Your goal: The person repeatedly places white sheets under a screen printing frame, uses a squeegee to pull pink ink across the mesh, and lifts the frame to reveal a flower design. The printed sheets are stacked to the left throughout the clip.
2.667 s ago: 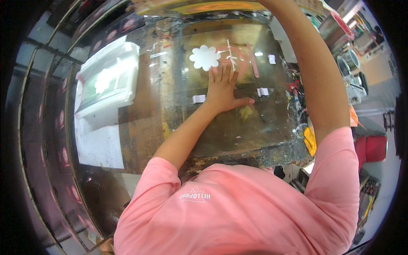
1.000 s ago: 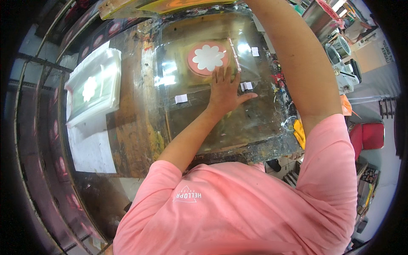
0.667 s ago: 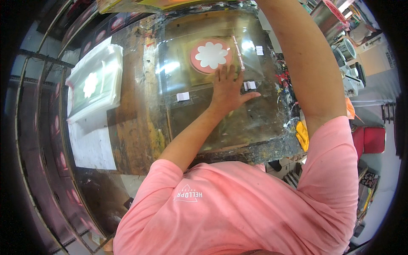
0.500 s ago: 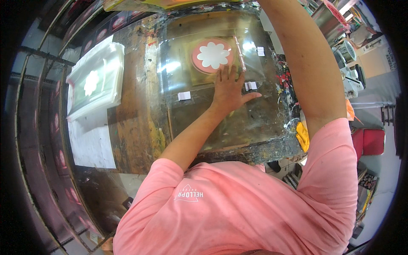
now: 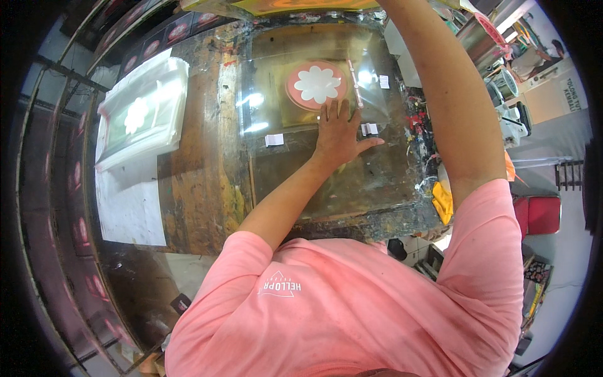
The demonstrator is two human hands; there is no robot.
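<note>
My left hand point(image 5: 342, 133) lies flat with fingers spread on a clear plastic sheet point(image 5: 267, 107) in the middle of the worktable. Its fingertips reach the lower edge of a pink disc with a white flower shape point(image 5: 316, 84), printed on or seen through the sheet. A narrow pink-and-white strip of marks point(image 5: 355, 85) runs beside the disc. Small white paper tabs point(image 5: 274, 140) sit around the sheet, one close to my thumb. My right arm stretches up past the top edge, so the right hand is out of sight, near a yellow framed panel point(image 5: 289, 6).
On the left, a stack of clear plastic sheets point(image 5: 141, 113) rests on white paper point(image 5: 129, 210). Metal rack bars point(image 5: 47, 207) stand further left. A yellow cloth point(image 5: 442, 202) hangs at the table's right edge. Cans point(image 5: 483, 44) and a red chair point(image 5: 543, 214) are to the right.
The view has shifted slightly. My left hand stays flat on the sheet, and my right arm remains stretched out past the top edge.
</note>
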